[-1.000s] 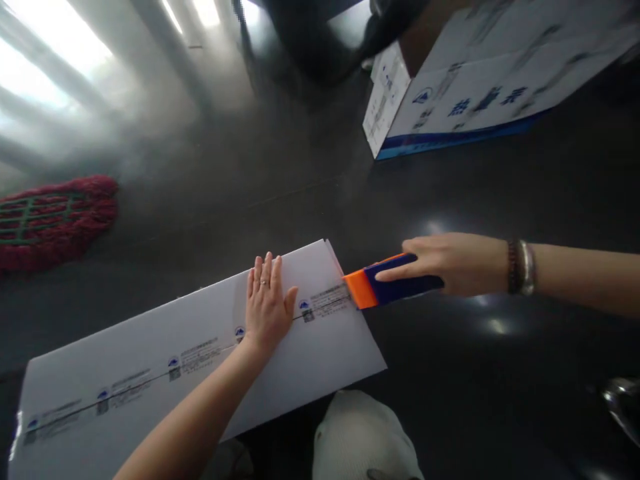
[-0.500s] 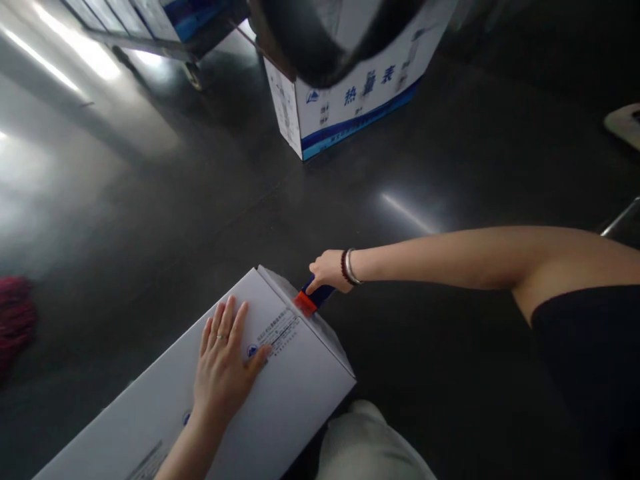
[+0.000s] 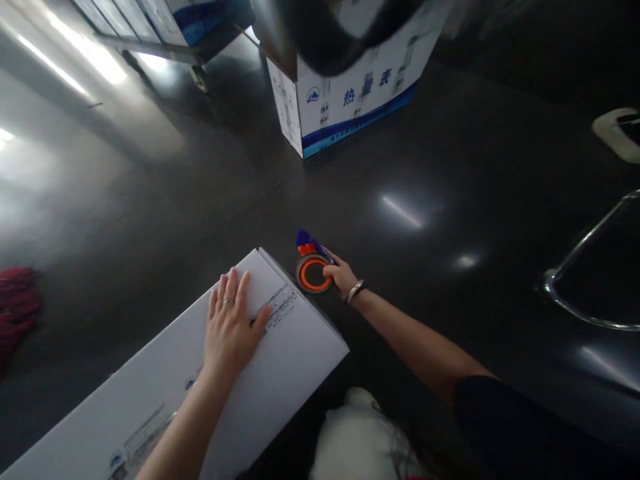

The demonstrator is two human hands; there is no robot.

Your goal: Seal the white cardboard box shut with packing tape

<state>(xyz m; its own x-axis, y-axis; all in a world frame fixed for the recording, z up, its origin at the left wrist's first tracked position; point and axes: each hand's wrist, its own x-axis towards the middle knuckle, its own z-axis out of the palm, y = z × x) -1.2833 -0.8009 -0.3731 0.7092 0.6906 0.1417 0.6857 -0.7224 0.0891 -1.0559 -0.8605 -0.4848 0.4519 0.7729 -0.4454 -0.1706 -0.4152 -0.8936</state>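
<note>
A long white cardboard box (image 3: 295, 373) with small dark print lies slantwise below me. My left hand (image 3: 230, 327) rests flat on its top, fingers stretched out, a ring on one of them. Just past the box's far right end, my right hand (image 3: 341, 275) grips a tape dispenser (image 3: 316, 272) with blue and red parts and an orange-cored roll. The roll faces up toward me, close beside the box's end edge; whether it touches the box I cannot tell. A bracelet circles my right wrist.
A large printed carton (image 3: 360, 100) stands ahead on the dark floor (image 3: 240, 180), partly covered by a dark blurred loop. A wheeled cart (image 3: 150, 47) with boxes is at upper left. At right are a chrome tubular frame (image 3: 575, 267) and a shoe (image 3: 615, 137). Dark red fabric (image 3: 17, 307) lies at left.
My right hand has turned the tape dispenser so its roll now shows, and the forearm has swung down toward me. My left hand has stayed flat on the box.
</note>
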